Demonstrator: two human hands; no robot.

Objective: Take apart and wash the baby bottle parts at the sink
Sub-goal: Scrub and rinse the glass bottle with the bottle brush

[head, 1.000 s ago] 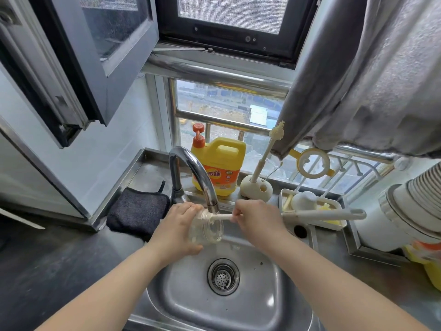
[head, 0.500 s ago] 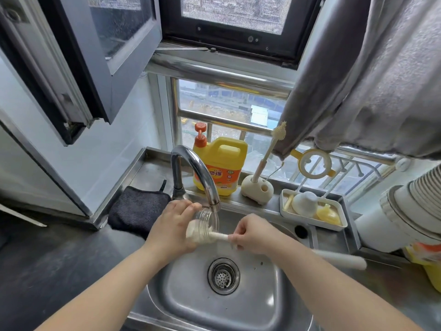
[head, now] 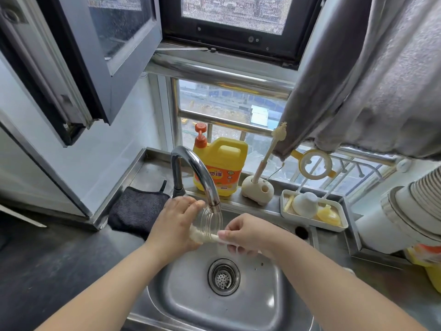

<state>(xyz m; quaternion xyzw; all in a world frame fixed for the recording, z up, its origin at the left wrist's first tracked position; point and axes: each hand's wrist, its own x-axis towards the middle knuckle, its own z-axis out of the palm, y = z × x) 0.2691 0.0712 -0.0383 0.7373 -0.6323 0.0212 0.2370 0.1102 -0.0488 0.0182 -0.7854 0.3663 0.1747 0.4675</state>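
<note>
So the clear bottle (head: 211, 222) is right under the faucet (head: 198, 173) spout, over the sink (head: 274, 304), tipped roughly on its side. The left hand (head: 175, 225) has its grip wrapped round the far-left end of it, fingers curled over the top. The right hand (head: 248, 235) is pinching the white handle of the bottle brush (head: 202, 236), and the fuzzy head pokes out just left of that pinch, sitting against the bottle near the left palm. I can't quite tell whether the bristles are inside the mouth or rubbing along the outside (everything is see-through and a bit blurry there).

Handling-wise, my guess: the bottle looks thin, light plastic, stiff enough to keep its shape but not something you'd want to crush. Wet, and soapy if any detergent is on it, it'll be slippery, so a full wrap round the body like the left hand has now beats a fingertip hold. The ridged threads near the opening probably give the best purchase if it starts to slide. The brush handle is skinny, so holding it close to the head gives more control.

Off to the right of the brush hand, on the worktop ledge, a small tray (head: 285, 209) holds a white cap-like part (head: 305, 204) and a yellowish nipple (head: 328, 212).
</note>
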